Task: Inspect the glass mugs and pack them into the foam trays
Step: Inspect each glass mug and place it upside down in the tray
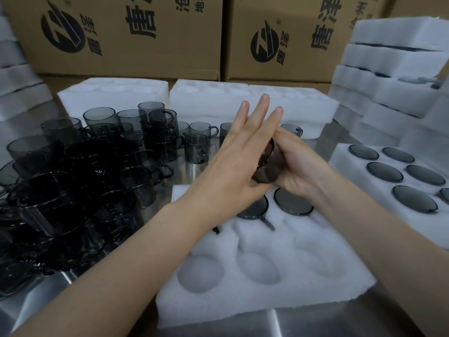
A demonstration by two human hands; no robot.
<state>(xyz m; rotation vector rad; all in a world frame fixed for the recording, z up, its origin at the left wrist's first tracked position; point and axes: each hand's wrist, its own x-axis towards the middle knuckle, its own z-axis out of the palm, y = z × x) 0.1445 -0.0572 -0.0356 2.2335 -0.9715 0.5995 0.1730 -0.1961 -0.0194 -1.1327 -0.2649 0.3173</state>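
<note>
I hold a dark glass mug [264, 166] between my hands, just above the far row of the foam tray [267, 295]. My right hand [298, 164] curls round its side from the right and grips it. My left hand [233, 164] lies flat against its other end, fingers [261, 110] straight, barely parted, pointing up past it. Two packed mugs [294, 201] sit in the tray below.

The mug [264, 171] against your left hand [233, 164] is smoky, glossy glass. Under your wrists the foam tray [267, 283] looks matt and finely pitted; the table [48, 295] left of your forearm is brushed, reflective metal.
</note>
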